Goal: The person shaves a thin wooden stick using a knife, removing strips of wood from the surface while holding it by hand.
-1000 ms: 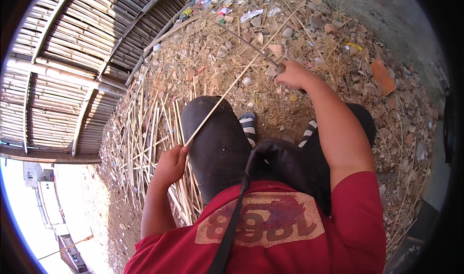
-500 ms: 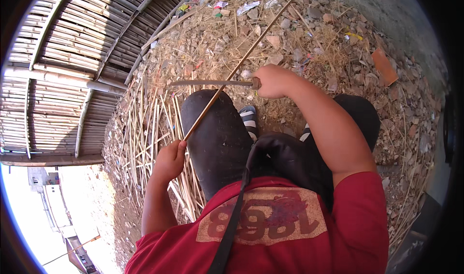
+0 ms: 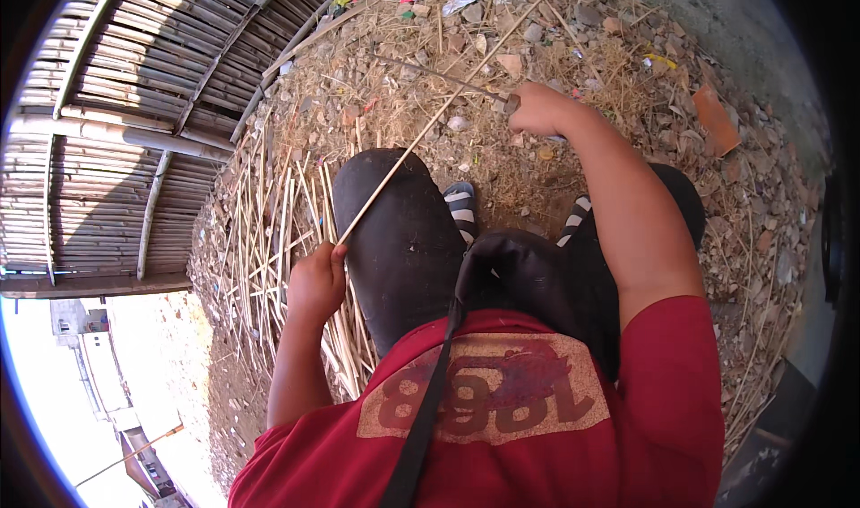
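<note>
My left hand (image 3: 317, 280) is closed around the near end of a long, thin bamboo strip (image 3: 421, 137). The strip slants up over my left knee toward the far right. In my right hand (image 3: 546, 110) is the handle of a long knife (image 3: 419, 68) with a narrow, dark blade. Its blade points left and crosses the strip's far half; whether the two touch I cannot tell. Most of the handle is hidden inside my right fist.
Pale bamboo strips (image 3: 287, 217) lie in a loose pile left of my legs. A bamboo slat wall (image 3: 107, 167) stands on the left. Stones, dry straw and litter cover the ground, with a piece of orange brick (image 3: 714, 121) on the right beside a grey wall (image 3: 717, 15).
My right hand has moved away and slightly right, carrying the knife farther along the strip. The blade, level before, now slants with its tip farther away. My left hand has shifted slightly, still gripping the strip.
</note>
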`<state>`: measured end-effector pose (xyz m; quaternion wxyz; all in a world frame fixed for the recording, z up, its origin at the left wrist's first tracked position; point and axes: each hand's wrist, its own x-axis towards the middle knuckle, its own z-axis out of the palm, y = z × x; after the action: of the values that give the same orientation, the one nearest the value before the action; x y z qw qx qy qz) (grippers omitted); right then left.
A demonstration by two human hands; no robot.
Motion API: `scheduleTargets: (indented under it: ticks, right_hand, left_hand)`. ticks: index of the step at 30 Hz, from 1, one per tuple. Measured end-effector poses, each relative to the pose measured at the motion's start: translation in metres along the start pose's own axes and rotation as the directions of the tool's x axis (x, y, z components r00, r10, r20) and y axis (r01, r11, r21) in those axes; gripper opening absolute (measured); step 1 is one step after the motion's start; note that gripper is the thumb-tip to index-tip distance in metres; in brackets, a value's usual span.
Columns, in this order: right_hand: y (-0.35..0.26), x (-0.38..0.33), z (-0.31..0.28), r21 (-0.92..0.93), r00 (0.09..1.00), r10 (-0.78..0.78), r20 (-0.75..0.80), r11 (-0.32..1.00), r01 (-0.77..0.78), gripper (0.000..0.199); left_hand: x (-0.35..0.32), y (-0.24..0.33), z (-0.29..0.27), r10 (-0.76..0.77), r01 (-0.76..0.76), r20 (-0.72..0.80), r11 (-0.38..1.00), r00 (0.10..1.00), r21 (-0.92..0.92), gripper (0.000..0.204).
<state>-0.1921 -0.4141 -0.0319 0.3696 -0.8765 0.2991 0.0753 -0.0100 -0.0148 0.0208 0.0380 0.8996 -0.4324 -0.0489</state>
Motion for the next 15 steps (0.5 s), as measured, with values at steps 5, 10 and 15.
scheduleTargets:
  ticks: [5,10,15]
  right_hand:
    - [-0.033,-0.011,0.021,-0.106,0.996,-0.09,-0.023,0.99,0.087,0.027]
    - [-0.003,-0.018,0.008,-0.122,0.982,-0.096,0.162,0.986,0.116,0.03]
    - [-0.048,-0.031,0.012,-0.06,0.987,-0.151,-0.061,0.987,0.147,0.028]
  left_hand:
    - [-0.003,-0.009,0.001,0.044,-0.044,0.001,0.998,0.999,-0.04,0.038]
    - [0.001,-0.007,0.017,0.086,-0.094,-0.073,0.988,0.994,-0.122,0.038]
    - [-0.005,-0.014,0.017,0.07,-0.076,-0.042,0.984,0.997,-0.16,0.038]
